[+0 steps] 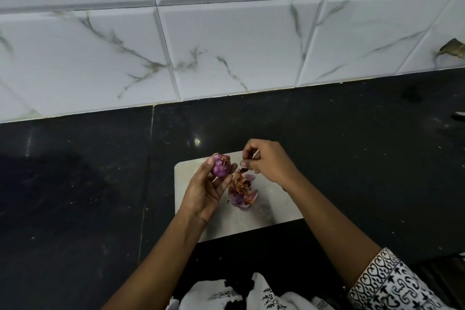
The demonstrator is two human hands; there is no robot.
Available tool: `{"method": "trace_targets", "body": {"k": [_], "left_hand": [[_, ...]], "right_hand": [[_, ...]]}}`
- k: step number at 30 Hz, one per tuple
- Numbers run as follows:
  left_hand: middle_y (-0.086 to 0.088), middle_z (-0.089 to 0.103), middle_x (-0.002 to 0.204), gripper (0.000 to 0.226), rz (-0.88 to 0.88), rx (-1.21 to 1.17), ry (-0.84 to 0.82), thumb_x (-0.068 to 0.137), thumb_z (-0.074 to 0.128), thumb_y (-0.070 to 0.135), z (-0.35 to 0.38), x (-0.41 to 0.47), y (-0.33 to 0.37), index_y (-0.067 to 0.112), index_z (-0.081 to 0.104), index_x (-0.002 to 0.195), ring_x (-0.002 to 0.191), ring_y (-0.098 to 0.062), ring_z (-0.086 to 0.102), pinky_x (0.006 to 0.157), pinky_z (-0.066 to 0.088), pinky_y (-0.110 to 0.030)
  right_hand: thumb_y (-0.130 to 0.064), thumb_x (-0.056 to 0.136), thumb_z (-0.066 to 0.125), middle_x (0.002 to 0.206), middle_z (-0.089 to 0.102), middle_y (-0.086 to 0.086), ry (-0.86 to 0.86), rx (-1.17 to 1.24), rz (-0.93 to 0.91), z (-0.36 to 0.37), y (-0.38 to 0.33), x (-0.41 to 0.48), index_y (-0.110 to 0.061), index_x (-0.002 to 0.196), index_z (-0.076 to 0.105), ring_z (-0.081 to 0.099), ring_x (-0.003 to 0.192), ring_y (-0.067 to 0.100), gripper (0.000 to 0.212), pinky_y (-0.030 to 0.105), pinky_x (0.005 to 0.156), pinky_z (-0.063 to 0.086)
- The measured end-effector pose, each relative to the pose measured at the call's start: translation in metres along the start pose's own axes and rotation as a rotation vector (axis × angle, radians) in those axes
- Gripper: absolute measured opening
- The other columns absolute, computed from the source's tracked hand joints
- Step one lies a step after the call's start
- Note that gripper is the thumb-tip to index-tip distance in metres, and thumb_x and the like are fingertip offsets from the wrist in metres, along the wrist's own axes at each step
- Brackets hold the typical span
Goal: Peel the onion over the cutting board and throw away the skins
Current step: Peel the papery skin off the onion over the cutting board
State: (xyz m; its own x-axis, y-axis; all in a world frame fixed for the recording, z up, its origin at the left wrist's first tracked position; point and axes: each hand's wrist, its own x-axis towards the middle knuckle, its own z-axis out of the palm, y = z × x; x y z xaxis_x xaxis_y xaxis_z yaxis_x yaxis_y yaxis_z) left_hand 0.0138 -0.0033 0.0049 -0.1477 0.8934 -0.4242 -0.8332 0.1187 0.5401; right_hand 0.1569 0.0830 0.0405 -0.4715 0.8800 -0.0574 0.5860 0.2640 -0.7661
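1. My left hand [208, 189] holds the onion [221, 165]. My thumb is on one side of it and my fingers curl round the other side.
2. The onion is small and purple. It sits up at my fingertips, in the air, over the far left corner of the cutting board [251, 221]. Its top end has some dry brown bits on it.
3. My right hand [269, 161] is just to the right of the onion. It does not touch the onion. Its fingers are curled in tight, and they seem to pinch a tiny bit of skin [247, 159]. The bit is very small, so I am not fully sure.
4. The skins [242, 189] lie in a little heap on the board. They are under my right hand and just beside my left hand. Some are brown and dry, and some are purple.
5. The board is pale and lies flat under both my hands. A gray smudge is on it near my right wrist.
6. The board rests on a dark counter [75, 196]. The counter goes out past both hands on each side.
7. Past my hands stands a white wall [226, 33] with gray streaks on its tiles.
8. My right arm has a white sleeve [392, 282] with black swirls.
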Motion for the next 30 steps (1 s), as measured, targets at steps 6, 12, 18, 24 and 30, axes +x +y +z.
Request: {"method": "trace_targets", "body": {"k": [6, 12, 18, 24, 30], "left_hand": [[-0.020, 0.067, 0.106, 0.042, -0.009, 0.011, -0.004, 0.075, 0.062, 0.033, 0.002, 0.000, 0.001, 0.004, 0.063, 0.106, 0.085, -0.024, 0.072, 0.069, 0.059, -0.026], [-0.014, 0.069, 0.100, 0.043, -0.011, 0.068, -0.009, 0.075, 0.064, 0.036, 0.000, 0.003, -0.003, 0.006, 0.065, 0.106, 0.082, -0.017, 0.072, 0.071, 0.059, -0.025], [-0.017, 0.071, 0.097, 0.046, -0.033, 0.156, 0.004, 0.075, 0.062, 0.038, 0.002, 0.003, 0.002, 0.003, 0.065, 0.106, 0.082, -0.023, 0.072, 0.061, 0.058, -0.023], [-0.017, 0.069, 0.102, 0.041, 0.025, 0.265, -0.026, 0.078, 0.059, 0.036, -0.003, 0.004, 0.008, 0.010, 0.067, 0.107, 0.088, -0.026, 0.067, 0.056, 0.056, -0.019], [-0.010, 0.072, 0.096, 0.039, 0.058, 0.309, -0.119, 0.080, 0.054, 0.035, -0.006, 0.004, 0.010, 0.012, 0.066, 0.109, 0.079, -0.015, 0.071, 0.057, 0.056, -0.018]], "right_hand": [[-0.012, 0.088, 0.060, 0.090, 0.068, -0.009, 0.028, 0.076, -0.134, 0.001, -0.015, -0.009, -0.019, 0.103, 0.067, 0.066, 0.077, 0.003, 0.018, 0.010, 0.063, 0.051], [-0.022, 0.082, 0.068, 0.090, 0.069, 0.001, 0.153, -0.267, -0.374, 0.012, -0.023, -0.009, -0.017, 0.095, 0.071, 0.064, 0.080, 0.016, 0.014, 0.030, 0.070, 0.050], [-0.018, 0.091, 0.057, 0.098, 0.064, 0.003, 0.090, -0.338, -0.353, 0.013, -0.024, -0.004, -0.012, 0.096, 0.062, 0.061, 0.085, 0.017, 0.010, 0.029, 0.071, 0.047], [-0.016, 0.094, 0.051, 0.094, 0.064, 0.002, 0.002, -0.063, -0.133, 0.017, -0.023, -0.005, -0.013, 0.098, 0.061, 0.058, 0.083, 0.012, 0.011, 0.024, 0.069, 0.043], [-0.013, 0.095, 0.049, 0.084, 0.063, 0.005, -0.041, 0.463, 0.187, 0.022, -0.029, -0.008, -0.007, 0.097, 0.063, 0.060, 0.081, 0.016, 0.015, 0.034, 0.079, 0.054]]}}
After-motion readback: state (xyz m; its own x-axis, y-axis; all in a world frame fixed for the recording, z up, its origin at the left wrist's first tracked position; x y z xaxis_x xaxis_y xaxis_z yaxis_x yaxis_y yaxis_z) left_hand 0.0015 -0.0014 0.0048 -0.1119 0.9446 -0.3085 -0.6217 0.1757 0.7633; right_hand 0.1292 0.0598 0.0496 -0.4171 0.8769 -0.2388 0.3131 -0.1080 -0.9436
